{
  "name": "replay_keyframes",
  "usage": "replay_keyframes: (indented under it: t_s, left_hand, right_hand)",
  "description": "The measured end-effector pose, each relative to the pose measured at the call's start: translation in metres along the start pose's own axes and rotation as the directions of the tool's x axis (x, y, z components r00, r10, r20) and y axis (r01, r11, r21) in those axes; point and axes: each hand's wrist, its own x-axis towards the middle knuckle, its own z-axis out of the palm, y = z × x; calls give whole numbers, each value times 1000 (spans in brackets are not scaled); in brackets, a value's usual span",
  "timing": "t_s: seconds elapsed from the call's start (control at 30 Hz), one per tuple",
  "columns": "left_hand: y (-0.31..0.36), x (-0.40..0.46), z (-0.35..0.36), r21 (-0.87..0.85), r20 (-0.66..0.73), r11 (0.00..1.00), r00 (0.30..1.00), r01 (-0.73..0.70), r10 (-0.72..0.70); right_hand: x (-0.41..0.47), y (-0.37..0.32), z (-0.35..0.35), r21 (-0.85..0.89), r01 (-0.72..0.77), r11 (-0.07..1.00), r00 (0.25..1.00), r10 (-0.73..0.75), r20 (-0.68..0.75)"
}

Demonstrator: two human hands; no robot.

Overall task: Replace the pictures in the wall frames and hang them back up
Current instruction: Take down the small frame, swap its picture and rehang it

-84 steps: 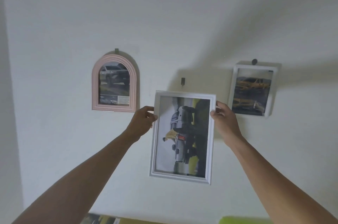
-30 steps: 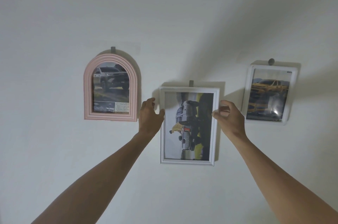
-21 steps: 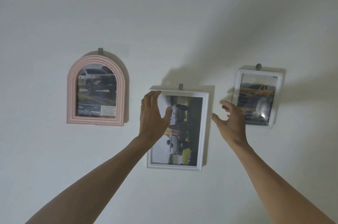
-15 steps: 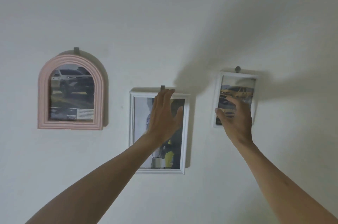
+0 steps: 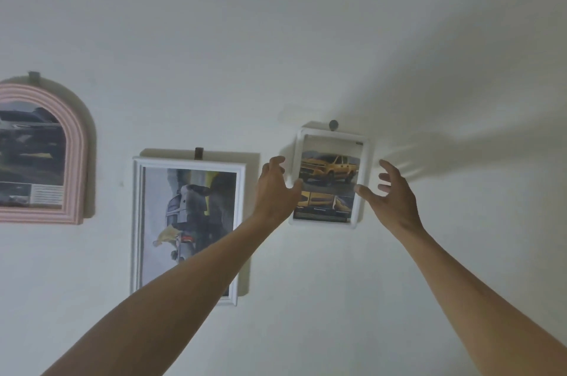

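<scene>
A small white frame [image 5: 362, 142] with a yellow truck picture hangs on a round hook [image 5: 333, 124] at the right. My left hand [image 5: 274, 191] is at its left edge and my right hand [image 5: 389, 194] at its right edge, fingers spread, both thumbs over the picture's lower sides; neither grips it. A larger white frame [image 5: 139, 222] with a sideways grey vehicle picture hangs on its hook [image 5: 199, 153] in the middle, partly behind my left forearm. A pink arched frame [image 5: 76, 160] with a dark car picture hangs at the left, cut by the image edge.
The white wall [image 5: 276, 22] fills the view. A grey hook [image 5: 34, 76] holds the pink frame. Shadows of my hands fall on the wall to the right of the small frame.
Both hands let go of the middle frame, which now hangs on its hook, and moved right to either side of the small frame. The view shifted right.
</scene>
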Motion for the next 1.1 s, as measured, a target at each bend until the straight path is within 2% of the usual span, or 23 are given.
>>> replay_keyframes:
  t_s: [0.17,0.3,0.4,0.67,0.9,1.1]
  left_hand:
    - [0,5,13,29,38,996,996,80,-81]
    - [3,8,21,33,20,990,990,138,-138]
    - [5,9,23,22,-23,985,985,173,-172]
    - [11,3,15,23,-78,986,984,163,-161]
    - [12,-37,-1,-26,-168,985,970,173,-174]
    - [-16,-95,-30,27,-151,969,959,247,-240]
  right_hand:
    - [11,4,13,87,-10,996,996,3,84]
    - [20,14,27,76,42,996,999,-43,13]
    - [24,20,28,140,34,990,999,-35,0]
    - [20,22,26,277,63,959,998,-68,6]
    - [-13,24,36,356,27,934,998,-49,51]
    - [-73,31,58,376,-41,926,986,-23,164]
